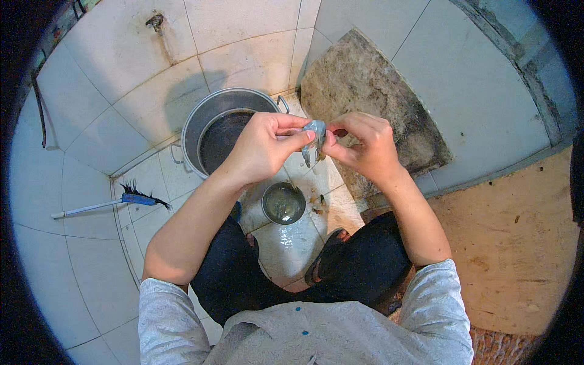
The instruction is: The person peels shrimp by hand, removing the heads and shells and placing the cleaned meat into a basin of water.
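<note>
A raw grey shrimp (315,132) is held up between both hands, its tail end hanging down. My left hand (269,141) pinches it from the left with thumb and fingers. From the right, my right hand (365,141) has thumb and fingertips closed at its edge, where thin brownish parts dangle. Below the hands, a small metal bowl (284,203) on the floor holds liquid with pale pieces in it. Behind my left hand stands a large metal pot (194,132) with side handles and dark liquid inside.
Brownish scraps (319,204) lie on the wet tiles right of the bowl. A blue-headed brush (139,198) leans at the left wall. A stained slab (365,86) rests against the back corner. A tap (155,21) juts from the wall above the pot; a tan board (506,242) is at right.
</note>
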Demonstrator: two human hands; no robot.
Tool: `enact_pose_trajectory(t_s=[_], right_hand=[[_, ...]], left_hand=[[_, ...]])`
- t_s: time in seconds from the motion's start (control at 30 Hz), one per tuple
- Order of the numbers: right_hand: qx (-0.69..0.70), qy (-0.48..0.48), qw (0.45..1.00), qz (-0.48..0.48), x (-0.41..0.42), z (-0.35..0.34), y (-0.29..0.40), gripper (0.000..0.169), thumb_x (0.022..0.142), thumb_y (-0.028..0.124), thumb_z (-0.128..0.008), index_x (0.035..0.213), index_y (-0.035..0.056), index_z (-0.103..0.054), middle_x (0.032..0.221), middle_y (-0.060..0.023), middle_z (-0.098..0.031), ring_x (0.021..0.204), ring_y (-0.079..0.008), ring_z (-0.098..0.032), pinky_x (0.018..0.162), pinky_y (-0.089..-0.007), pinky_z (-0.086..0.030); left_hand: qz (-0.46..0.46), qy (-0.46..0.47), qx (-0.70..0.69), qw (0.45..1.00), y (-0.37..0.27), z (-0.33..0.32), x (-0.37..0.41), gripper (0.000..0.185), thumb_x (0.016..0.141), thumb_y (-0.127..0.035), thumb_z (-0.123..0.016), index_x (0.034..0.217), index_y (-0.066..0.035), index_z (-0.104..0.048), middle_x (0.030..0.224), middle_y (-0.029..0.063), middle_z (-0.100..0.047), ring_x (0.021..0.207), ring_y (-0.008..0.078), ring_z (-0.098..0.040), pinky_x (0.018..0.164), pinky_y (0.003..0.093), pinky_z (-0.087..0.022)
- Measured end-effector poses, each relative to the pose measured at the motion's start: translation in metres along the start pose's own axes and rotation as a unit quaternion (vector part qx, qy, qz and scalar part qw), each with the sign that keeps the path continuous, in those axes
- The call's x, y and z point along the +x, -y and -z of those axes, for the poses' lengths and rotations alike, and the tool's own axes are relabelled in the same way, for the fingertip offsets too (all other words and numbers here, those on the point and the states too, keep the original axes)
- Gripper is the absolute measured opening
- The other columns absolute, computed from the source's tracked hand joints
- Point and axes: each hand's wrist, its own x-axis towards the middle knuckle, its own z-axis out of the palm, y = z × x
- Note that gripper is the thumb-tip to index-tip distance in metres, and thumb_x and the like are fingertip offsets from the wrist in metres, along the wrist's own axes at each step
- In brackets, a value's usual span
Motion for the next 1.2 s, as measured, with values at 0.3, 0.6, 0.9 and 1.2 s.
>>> enact_pose_trajectory(t_s=[0.3, 0.6, 0.9, 1.2], right_hand=[[0.024, -0.063, 0.998, -0.005, 0.004, -0.005, 0.006, 0.016, 0.078, 0.012, -0.086, 0.090, 0.0049, -0.077, 0.086, -0.0108, -0.076, 0.078, -0.0281, -0.074, 0.070, -0.0377, -0.060], [-0.042, -0.080, 0.996, -0.008, 0.003, -0.005, 0.009, 0.019, 0.075, 0.013, -0.086, 0.080, 0.0073, -0.069, 0.079, -0.0080, -0.071, 0.072, -0.0281, -0.071, 0.064, -0.0392, -0.057], [-0.034, -0.071, 0.996, -0.041, 0.002, -0.007, 0.006, 0.025, 0.075, 0.018, -0.086, 0.081, 0.0072, -0.064, 0.077, -0.0088, -0.068, 0.068, -0.0305, -0.069, 0.062, -0.0414, -0.056], [0.025, -0.058, 0.983, -0.174, 0.005, -0.002, 0.003, 0.019, 0.075, 0.011, -0.082, 0.084, 0.0023, -0.068, 0.080, -0.0121, -0.071, 0.071, -0.0243, -0.073, 0.067, -0.0365, -0.057]], left_hand=[[-0.015, -0.027, -0.019, 0.999, -0.009, 0.000, 0.000, 0.027, 0.099, -0.014, -0.074, 0.120, 0.003, -0.075, 0.105, 0.0039, -0.078, 0.091, 0.0076, -0.068, 0.083, 0.0239, -0.054], [-0.032, -0.026, -0.015, 0.999, -0.010, -0.006, 0.000, 0.029, 0.099, -0.013, -0.075, 0.120, 0.006, -0.074, 0.109, 0.0082, -0.078, 0.096, 0.0107, -0.070, 0.088, 0.0260, -0.056], [-0.058, -0.019, 0.049, 0.997, -0.009, -0.008, 0.000, 0.027, 0.099, -0.011, -0.074, 0.120, 0.007, -0.074, 0.110, 0.0099, -0.078, 0.099, 0.0131, -0.071, 0.092, 0.0289, -0.056], [-0.030, 0.005, 0.075, 0.997, -0.005, -0.003, 0.000, 0.027, 0.099, -0.010, -0.074, 0.120, 0.006, -0.074, 0.106, 0.0076, -0.078, 0.098, 0.0113, -0.071, 0.091, 0.0285, -0.056]])
